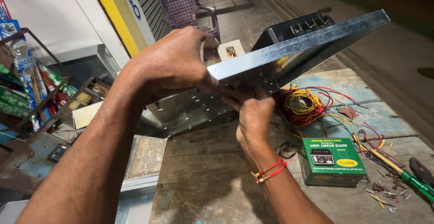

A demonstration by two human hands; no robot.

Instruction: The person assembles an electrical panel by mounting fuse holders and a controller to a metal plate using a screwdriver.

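Both hands work at a grey sheet-metal casing (289, 52) held tilted above the tabletop (212, 174), near the middle of the head view. The left hand (174, 61) comes in from about 8 o'clock and clamps over the near corner of the metal lid, its fingers (205, 81) curled tight on the edge, thumb side hidden. The right hand (253, 113) rises from about 5 o'clock and sits just beneath the lid, its fingers (235, 99) bent and tucked up against the underside; how firmly they grip cannot be told, since the panel's edge hides the tips. A red thread bracelet (270, 170) circles the right wrist.

The lid slopes up toward 2 o'clock, its far corner at the upper right. Below the left hand, at about 9 o'clock from the right one, a perforated metal wall (190, 111) of the same casing stands on the tabletop. Behind the lid, toward 12 o'clock, a black slotted part (296, 27) shows.

At 3 o'clock from the right hand lies a tangle of red and yellow wires (307, 106). At 4 o'clock a green box (332, 160) rests flat on the tabletop, with a green-handled screwdriver (413, 181) and scattered screws (384, 194) further right. A purple plastic chair (185, 7) stands at 12 o'clock, well apart, and a rack of packets (27, 83) fills 9 o'clock.
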